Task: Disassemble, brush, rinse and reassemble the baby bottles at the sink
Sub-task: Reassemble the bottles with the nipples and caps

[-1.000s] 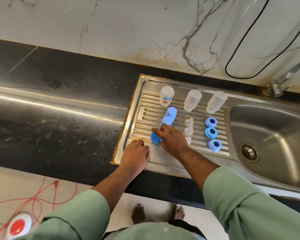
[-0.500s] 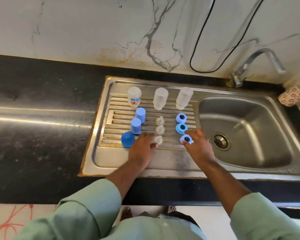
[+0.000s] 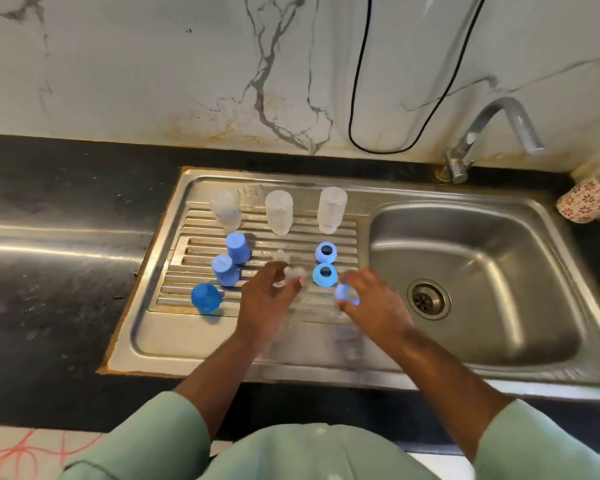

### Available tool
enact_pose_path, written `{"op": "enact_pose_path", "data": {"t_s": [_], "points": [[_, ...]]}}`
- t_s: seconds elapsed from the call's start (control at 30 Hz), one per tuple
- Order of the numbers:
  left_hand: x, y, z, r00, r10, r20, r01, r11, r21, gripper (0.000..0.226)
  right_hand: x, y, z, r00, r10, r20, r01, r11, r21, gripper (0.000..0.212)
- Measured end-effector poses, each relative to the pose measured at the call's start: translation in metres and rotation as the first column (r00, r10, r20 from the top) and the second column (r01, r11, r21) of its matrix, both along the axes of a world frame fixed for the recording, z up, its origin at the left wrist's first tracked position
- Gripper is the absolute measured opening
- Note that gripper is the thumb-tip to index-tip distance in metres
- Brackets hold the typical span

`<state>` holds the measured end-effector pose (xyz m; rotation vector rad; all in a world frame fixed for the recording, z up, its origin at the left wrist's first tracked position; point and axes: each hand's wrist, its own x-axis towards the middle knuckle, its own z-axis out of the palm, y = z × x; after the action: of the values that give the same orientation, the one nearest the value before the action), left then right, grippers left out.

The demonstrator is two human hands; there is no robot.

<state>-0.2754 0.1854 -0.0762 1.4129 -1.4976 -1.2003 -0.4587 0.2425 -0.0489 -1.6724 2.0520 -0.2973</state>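
Drainboard (image 3: 326, 327) stock: three upturned bottles, three blue caps, two blue rings. Left hand (image 3: 269, 299) fingers pinch a clear nipple (image 3: 293, 271); right hand (image 3: 371, 303) fingers pinch a third ring (image 3: 346, 294).

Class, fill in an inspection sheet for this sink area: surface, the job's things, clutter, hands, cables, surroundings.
Surface: steel draining board, ridged, beside the basin.
Job's things: three clear bottles upside down at the back; three blue caps; two blue rings on the board; one teat lying there.
Clutter: patterned cup at right.
Hands: left hand holds a teat; right hand holds a blue ring.
Cables: black cable looped on the wall.
Surroundings: marble wall, tap, dark counter.
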Motion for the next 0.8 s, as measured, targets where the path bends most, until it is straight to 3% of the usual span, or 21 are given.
{"op": "enact_pose_path", "data": {"t_s": [0.03,0.1,0.13,0.17,0.2,0.23,0.27,0.3,0.37,0.4,0.43,0.47,0.5,0.53,0.57,0.63,0.73,0.77,0.8], "points": [[-0.010,-0.001,0.014,0.999,0.007,-0.039,-0.011,0.994,-0.104,0.015,-0.009,-0.001,0.018,0.999,-0.021,0.024,0.023,0.998,-0.064,0.042],[-0.031,-0.004,0.046,0.999,-0.014,-0.053,-0.004,0.941,-0.337,0.017,-0.030,-0.004,0.049,0.994,-0.086,0.065,0.104,0.926,-0.364,0.041],[-0.041,-0.011,0.054,0.998,-0.038,0.046,0.053,0.916,-0.396,0.014,-0.046,-0.008,0.051,0.993,-0.108,0.051,0.120,0.873,-0.473,0.038],[-0.049,-0.021,0.054,0.964,-0.121,0.238,0.202,0.913,-0.354,0.011,-0.057,-0.012,0.050,0.993,-0.116,0.016,0.109,0.865,-0.489,0.032],[-0.054,-0.026,0.052,0.814,-0.246,0.526,0.386,0.906,-0.175,0.008,-0.067,-0.017,0.044,0.994,-0.105,-0.035,0.085,0.928,-0.363,0.021],[-0.058,-0.026,0.046,0.641,-0.349,0.684,0.452,0.892,0.031,0.010,-0.076,-0.014,0.034,0.990,-0.103,-0.091,0.089,0.986,-0.143,0.008],[-0.058,-0.021,0.042,0.541,-0.410,0.735,0.455,0.877,0.154,0.022,-0.084,-0.008,0.024,0.985,-0.098,-0.139,0.100,0.995,0.002,0.002],[-0.059,-0.017,0.038,0.524,-0.401,0.751,0.463,0.875,0.144,0.029,-0.091,-0.007,0.021,0.979,-0.117,-0.164,0.123,0.992,0.029,0.005],[-0.058,-0.010,0.040,0.800,-0.187,0.571,0.338,0.926,-0.170,0.023,-0.096,-0.003,0.030,0.975,-0.217,-0.043,0.201,0.951,-0.235,0.009],[-0.055,-0.008,0.038,0.820,-0.132,0.557,0.322,0.911,-0.257,0.018,-0.096,-0.002,0.028,0.972,-0.236,0.008,0.222,0.898,-0.379,0.017],[-0.052,-0.011,0.036,0.764,-0.150,0.628,0.360,0.907,-0.221,0.018,-0.094,-0.002,0.028,0.977,-0.213,0.024,0.202,0.878,-0.434,0.023],[-0.046,-0.010,0.033,0.695,-0.207,0.689,0.366,0.926,-0.092,0.022,-0.090,0.000,0.019,0.988,-0.157,-0.008,0.145,0.929,-0.342,0.022],[-0.039,-0.008,0.029,0.638,-0.262,0.724,0.362,0.932,0.019,0.027,-0.084,0.002,0.010,0.994,-0.102,-0.039,0.096,0.986,-0.134,0.019],[-0.035,-0.006,0.027,0.676,-0.265,0.688,0.342,0.939,0.026,0.030,-0.080,0.003,0.002,0.995,-0.089,-0.038,0.089,0.996,0.007,0.016],[-0.031,-0.008,0.027,0.739,-0.248,0.627,0.329,0.944,-0.014,0.031,-0.074,0.000,0.002,0.990,-0.138,0.035,0.137,0.990,0.022,0.014],[-0.027,-0.007,0.039,0.871,-0.170,0.461,0.250,0.961,-0.117,0.033,-0.057,-0.002,0.012,0.915,-0.180,0.360,0.228,0.969,-0.095,0.029],[-0.019,-0.009,0.058,0.957,-0.125,0.262,0.156,0.982,-0.104,0.033,-0.016,-0.001,0.034,0.631,-0.072,0.772,0.256,0.959,-0.120,0.044],[-0.016,-0.011,0.061,0.963,-0.133,0.236,0.157,0.984,-0.084,0.032,-0.004,-0.001,0.036,0.573,-0.075,0.816,0.269,0.958,-0.101,0.044],[-0.012,-0.014,0.064,0.962,-0.146,0.230,0.169,0.982,-0.082,0.031,0.007,-0.004,0.037,0.577,-0.086,0.812,0.293,0.950,-0.108,0.043]]}}
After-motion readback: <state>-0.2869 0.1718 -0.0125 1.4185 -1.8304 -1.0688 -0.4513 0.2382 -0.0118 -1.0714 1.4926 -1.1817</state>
